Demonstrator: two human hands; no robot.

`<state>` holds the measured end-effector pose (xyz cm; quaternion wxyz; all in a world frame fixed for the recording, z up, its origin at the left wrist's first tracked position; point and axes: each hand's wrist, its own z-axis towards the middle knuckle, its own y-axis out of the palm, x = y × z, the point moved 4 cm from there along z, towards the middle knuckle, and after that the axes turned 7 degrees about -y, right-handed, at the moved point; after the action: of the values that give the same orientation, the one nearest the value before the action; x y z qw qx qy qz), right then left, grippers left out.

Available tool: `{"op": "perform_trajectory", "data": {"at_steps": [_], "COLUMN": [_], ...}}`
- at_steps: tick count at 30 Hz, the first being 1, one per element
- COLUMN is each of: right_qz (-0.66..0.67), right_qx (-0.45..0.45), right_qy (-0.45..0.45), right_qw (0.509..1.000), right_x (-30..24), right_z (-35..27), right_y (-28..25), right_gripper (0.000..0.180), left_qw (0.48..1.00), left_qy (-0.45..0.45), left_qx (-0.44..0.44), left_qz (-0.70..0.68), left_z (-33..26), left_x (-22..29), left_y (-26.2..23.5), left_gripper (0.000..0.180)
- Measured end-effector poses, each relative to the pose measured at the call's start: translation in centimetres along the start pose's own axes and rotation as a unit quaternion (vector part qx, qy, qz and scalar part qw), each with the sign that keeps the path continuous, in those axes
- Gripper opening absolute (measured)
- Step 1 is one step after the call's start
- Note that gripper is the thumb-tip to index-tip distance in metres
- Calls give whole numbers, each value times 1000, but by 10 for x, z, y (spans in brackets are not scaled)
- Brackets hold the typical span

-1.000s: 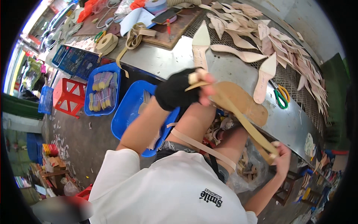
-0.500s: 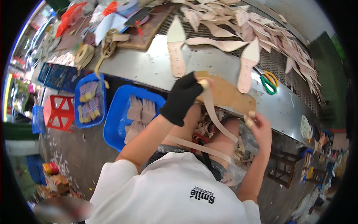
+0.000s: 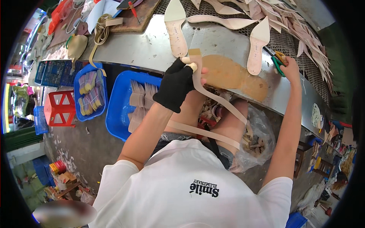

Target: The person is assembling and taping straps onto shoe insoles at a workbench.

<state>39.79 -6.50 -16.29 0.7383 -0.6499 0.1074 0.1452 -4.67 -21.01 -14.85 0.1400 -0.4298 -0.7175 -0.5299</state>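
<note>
My left hand [image 3: 177, 84], in a black glove with bare fingertips, pinches the end of a long beige strip [image 3: 217, 97] above the bench's front edge. The strip hangs down and loops across my thighs; its pinched end carries a yellowish-tan piece. On the right, my right hand [image 3: 291, 70] has its fingers closed at the handles of scissors [image 3: 277, 65], one green and one orange; the blades lie toward a pale insole [image 3: 258, 47]. Brown adhesive-looking material [image 3: 234, 78] covers part of the bench edge between my hands. Another insole [image 3: 176, 28] lies beyond my left hand.
A metal bench [image 3: 152, 45] spans the front, with many shoe-sole pieces [image 3: 289, 28] heaped at far right. Blue tubs [image 3: 114, 110] with bundled pieces, a red stool [image 3: 61, 110] and a blue crate [image 3: 53, 74] stand left. A plastic bag [image 3: 262, 133] of scraps sits by my right leg.
My right hand has left the bench edge and moved right and away to the scissors. My left hand has shifted slightly left and away, still holding the strip, whose end now points upward.
</note>
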Motion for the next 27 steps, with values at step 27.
{"op": "perform_trajectory", "data": {"at_steps": [27], "right_qz": [368], "right_qx": [-177], "right_qy": [58], "right_qw": [911], "right_x": [-116], "right_z": [-250], "right_y": [7], "right_gripper": [40], "left_qw": [962], "left_qy": [-49], "left_qx": [-115], "left_qz": [243], "left_z": [12], "left_x": [-76], "left_y": [-13], "left_gripper": [18]}}
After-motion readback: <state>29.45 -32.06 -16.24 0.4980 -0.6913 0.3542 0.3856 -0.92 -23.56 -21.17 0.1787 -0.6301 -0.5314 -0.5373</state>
